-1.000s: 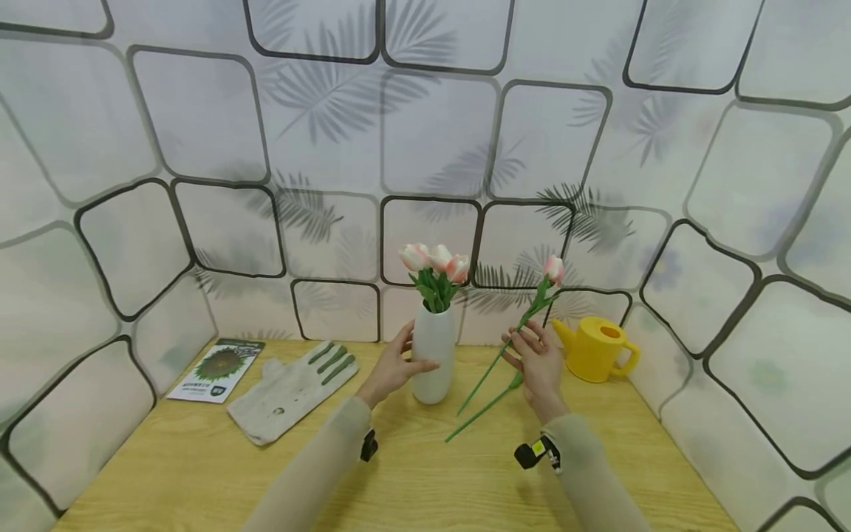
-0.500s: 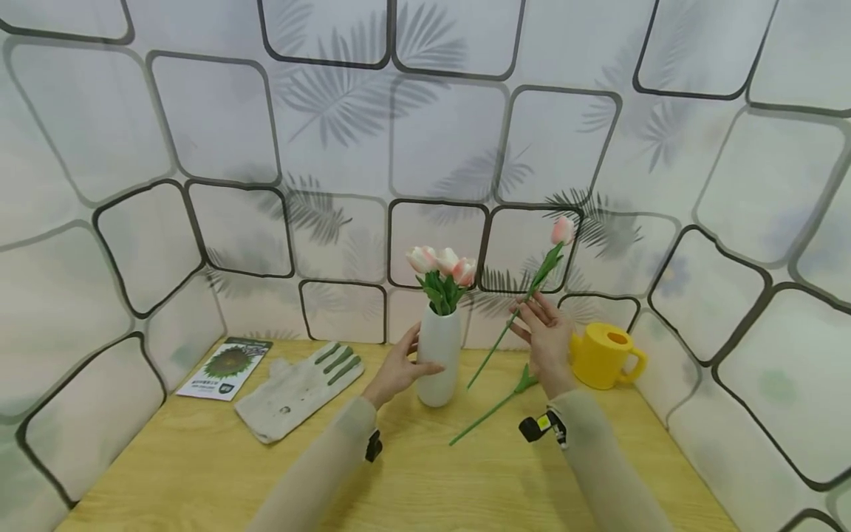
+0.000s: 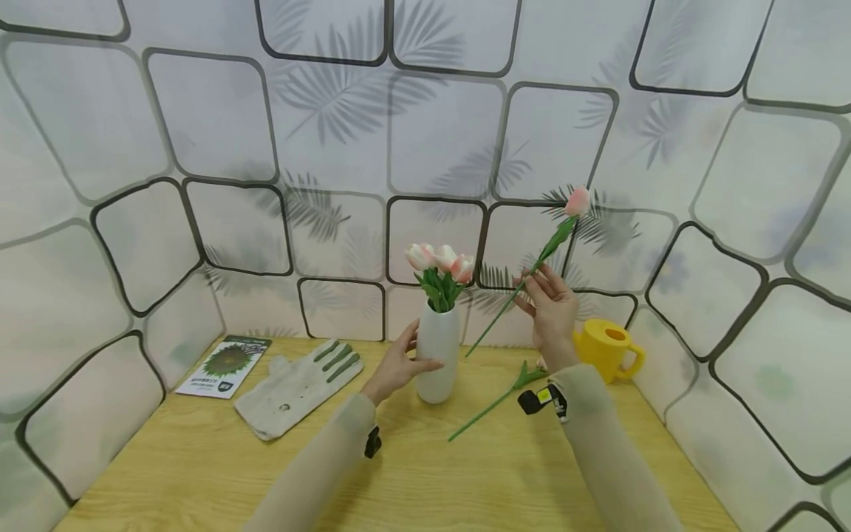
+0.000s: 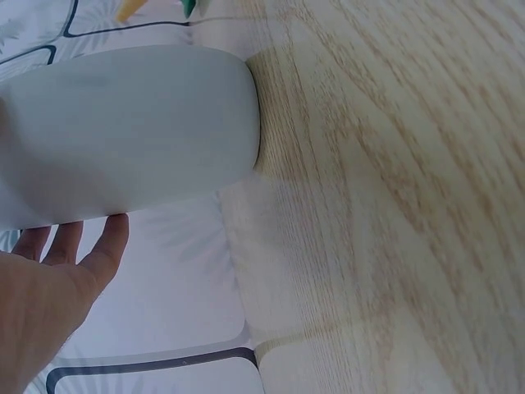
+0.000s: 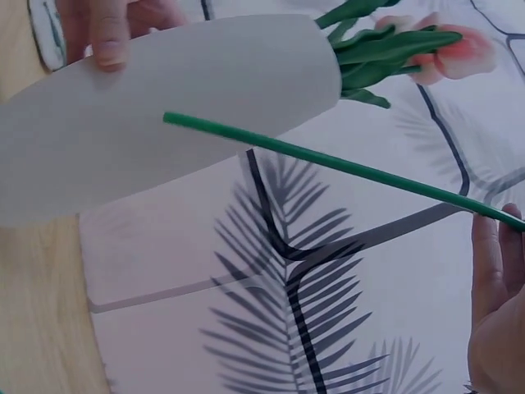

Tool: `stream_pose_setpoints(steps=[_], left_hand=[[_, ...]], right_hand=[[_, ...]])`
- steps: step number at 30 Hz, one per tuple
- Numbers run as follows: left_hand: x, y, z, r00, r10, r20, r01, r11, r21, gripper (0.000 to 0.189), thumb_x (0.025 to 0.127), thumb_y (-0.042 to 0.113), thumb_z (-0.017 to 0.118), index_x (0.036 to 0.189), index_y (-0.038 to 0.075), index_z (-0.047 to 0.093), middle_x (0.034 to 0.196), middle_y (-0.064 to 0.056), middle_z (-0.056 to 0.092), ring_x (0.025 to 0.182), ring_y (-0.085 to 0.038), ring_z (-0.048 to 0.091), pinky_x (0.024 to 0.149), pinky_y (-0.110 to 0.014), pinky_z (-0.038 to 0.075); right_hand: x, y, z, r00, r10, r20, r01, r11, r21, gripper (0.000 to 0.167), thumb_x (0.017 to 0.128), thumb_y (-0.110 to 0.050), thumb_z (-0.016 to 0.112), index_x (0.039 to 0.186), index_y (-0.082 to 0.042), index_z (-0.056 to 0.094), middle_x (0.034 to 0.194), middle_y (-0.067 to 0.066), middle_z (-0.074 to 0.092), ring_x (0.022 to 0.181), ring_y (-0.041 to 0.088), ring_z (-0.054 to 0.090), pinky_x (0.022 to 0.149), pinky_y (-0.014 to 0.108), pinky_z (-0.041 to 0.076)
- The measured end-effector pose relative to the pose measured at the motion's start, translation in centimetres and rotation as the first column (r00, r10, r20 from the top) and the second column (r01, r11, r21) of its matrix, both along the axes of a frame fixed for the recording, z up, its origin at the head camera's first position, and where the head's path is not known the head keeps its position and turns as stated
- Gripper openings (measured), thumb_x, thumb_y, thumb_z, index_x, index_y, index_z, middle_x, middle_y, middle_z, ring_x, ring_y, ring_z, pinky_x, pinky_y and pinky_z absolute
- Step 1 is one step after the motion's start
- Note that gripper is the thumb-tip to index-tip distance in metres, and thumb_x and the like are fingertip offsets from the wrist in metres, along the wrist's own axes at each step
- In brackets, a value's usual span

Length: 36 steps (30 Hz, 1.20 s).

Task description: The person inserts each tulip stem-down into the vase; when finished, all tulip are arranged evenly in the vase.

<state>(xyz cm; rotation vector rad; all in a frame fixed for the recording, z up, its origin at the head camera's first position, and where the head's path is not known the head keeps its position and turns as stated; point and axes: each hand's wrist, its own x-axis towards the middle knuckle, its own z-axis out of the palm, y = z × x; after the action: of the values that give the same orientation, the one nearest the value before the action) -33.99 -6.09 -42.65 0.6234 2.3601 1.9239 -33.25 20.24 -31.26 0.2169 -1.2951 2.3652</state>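
A tall white vase [image 3: 437,355] stands on the wooden table, holding several pink-and-white tulips [image 3: 442,262] with green leaves. My left hand [image 3: 399,366] grips the vase from its left side, the thumb across the front and the fingers behind. In the left wrist view those fingers [image 4: 111,246] press along the vase's wall. To the right, my right hand [image 3: 553,310] pinches a single tulip [image 3: 555,240] by its green stem, bloom up and tilted right. The stem's lower end [image 5: 176,120] points toward the vase and overlaps it in the right wrist view.
Another tulip [image 3: 488,408] lies on the table below my right hand, its bloom mostly hidden behind the wrist. A yellow watering can [image 3: 601,349] stands at the right. On the left are a white-and-green glove [image 3: 299,388] and a sunflower seed packet [image 3: 224,367]. Patterned walls enclose the table.
My right hand has risen with its tulip, lifting the stem up and away from the table and slightly right. My left hand stays on the vase.
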Motion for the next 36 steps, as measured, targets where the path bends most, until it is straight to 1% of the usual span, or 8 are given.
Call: stream_pose_setpoints(steps=[3, 7, 13, 17, 24, 27, 30, 36], left_hand=[[0.9, -0.1, 0.9, 1.0, -0.005, 0.002, 0.005, 1.0, -0.001, 0.091, 0.084, 0.02, 0.08, 0.156, 0.028, 0.026, 0.151, -0.013, 0.04, 0.137, -0.037, 0.041, 0.103, -0.06, 0.043], [0.9, -0.1, 0.9, 1.0, 0.001, 0.009, -0.001, 1.0, -0.011, 0.092, 0.083, 0.021, 0.08, 0.156, 0.028, 0.025, 0.152, -0.013, 0.039, 0.138, -0.037, 0.04, 0.103, -0.06, 0.042], [0.8, 0.0, 1.1, 1.0, -0.001, 0.004, 0.001, 1.0, -0.006, 0.091, 0.084, 0.021, 0.08, 0.156, 0.026, 0.026, 0.151, -0.014, 0.04, 0.138, -0.038, 0.04, 0.104, -0.06, 0.042], [0.6, -0.1, 1.0, 1.0, 0.006, -0.011, -0.006, 1.0, -0.004, 0.091, 0.083, 0.02, 0.081, 0.156, 0.025, 0.026, 0.149, -0.014, 0.042, 0.136, -0.038, 0.043, 0.103, -0.06, 0.043], [-1.8, 0.1, -1.5, 1.0, 0.024, -0.018, -0.024, 1.0, 0.008, 0.094, 0.081, 0.022, 0.082, 0.155, 0.034, 0.025, 0.151, -0.01, 0.041, 0.137, -0.035, 0.042, 0.104, -0.06, 0.042], [-2.0, 0.0, -1.9, 1.0, 0.021, -0.015, -0.021, 1.0, 0.016, 0.093, 0.081, 0.023, 0.082, 0.154, 0.037, 0.026, 0.15, -0.007, 0.042, 0.136, -0.032, 0.043, 0.103, -0.057, 0.044], [-1.9, 0.0, -2.0, 1.0, 0.021, -0.014, -0.021, 1.0, 0.018, 0.092, 0.081, 0.025, 0.083, 0.153, 0.039, 0.027, 0.149, -0.006, 0.043, 0.135, -0.03, 0.044, 0.103, -0.054, 0.045], [-1.8, 0.2, -1.9, 0.999, 0.013, -0.03, -0.012, 1.0, 0.018, 0.092, 0.081, 0.027, 0.082, 0.153, 0.038, 0.027, 0.149, -0.007, 0.043, 0.135, -0.032, 0.044, 0.103, -0.056, 0.045]], right_hand=[[-0.2, 0.3, 0.4, 0.999, -0.003, -0.042, 0.0, 0.998, -0.056, 0.038, 0.091, 0.003, 0.063, 0.128, -0.003, 0.061, 0.101, 0.013, 0.072, 0.081, 0.02, 0.073, 0.065, 0.033, 0.06], [-0.3, 0.7, 1.2, 0.997, -0.009, -0.074, 0.001, 0.994, -0.109, 0.036, 0.09, 0.001, 0.065, 0.125, -0.005, 0.059, 0.101, 0.012, 0.071, 0.083, 0.022, 0.073, 0.065, 0.034, 0.06], [-0.4, 1.5, 2.8, 0.993, 0.0, -0.118, -0.027, 0.974, -0.226, 0.035, 0.089, -0.001, 0.067, 0.122, -0.008, 0.056, 0.097, 0.01, 0.068, 0.088, 0.023, 0.072, 0.069, 0.037, 0.061], [-0.6, 1.7, 3.4, 0.991, -0.018, -0.135, -0.016, 0.969, -0.248, 0.033, 0.089, -0.002, 0.066, 0.12, -0.009, 0.055, 0.099, 0.011, 0.066, 0.094, 0.025, 0.07, 0.075, 0.039, 0.061], [-1.3, 0.6, 3.1, 0.992, -0.003, -0.128, -0.024, 0.978, -0.208, 0.03, 0.09, -0.002, 0.065, 0.117, -0.009, 0.054, 0.098, 0.011, 0.067, 0.093, 0.025, 0.07, 0.078, 0.04, 0.06], [-1.6, -0.1, 2.9, 0.991, 0.007, -0.132, -0.03, 0.985, -0.168, 0.031, 0.091, -0.002, 0.064, 0.12, -0.008, 0.053, 0.097, 0.01, 0.067, 0.092, 0.024, 0.07, 0.078, 0.04, 0.06], [-1.8, -0.3, 3.0, 0.989, -0.013, -0.149, -0.006, 0.992, -0.127, 0.032, 0.092, -0.003, 0.063, 0.123, -0.008, 0.053, 0.099, 0.011, 0.067, 0.092, 0.023, 0.07, 0.077, 0.039, 0.06], [-1.8, -0.2, 3.7, 0.982, -0.064, -0.178, 0.047, 0.994, -0.098, 0.032, 0.092, -0.004, 0.064, 0.122, -0.009, 0.055, 0.101, 0.012, 0.065, 0.09, 0.023, 0.07, 0.073, 0.037, 0.061]])
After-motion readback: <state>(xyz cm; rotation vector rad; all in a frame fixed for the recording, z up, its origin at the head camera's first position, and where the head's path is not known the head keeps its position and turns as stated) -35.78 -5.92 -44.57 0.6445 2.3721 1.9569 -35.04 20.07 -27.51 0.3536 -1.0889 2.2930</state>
